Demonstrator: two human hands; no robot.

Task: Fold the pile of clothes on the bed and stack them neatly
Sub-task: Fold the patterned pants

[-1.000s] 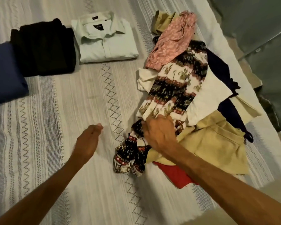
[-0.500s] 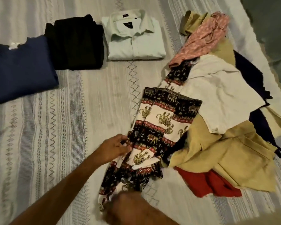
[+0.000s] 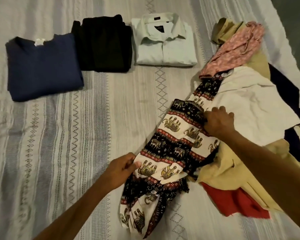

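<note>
The elephant-print garment (image 3: 177,149) lies half-drawn from the pile (image 3: 246,104) at the bed's (image 3: 59,135) right. The left hand (image 3: 121,170) pinches its edge; the right hand's (image 3: 218,122) fingers curl into its upper part. 3 folded pieces sit unstacked: navy (image 3: 42,66), black (image 3: 102,44), white shirt (image 3: 164,40). Most remains.

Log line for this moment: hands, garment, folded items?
left hand: grips elephant-print garment | right hand: grips same garment | folded: navy, black, white tops | pile: unfolded
</note>
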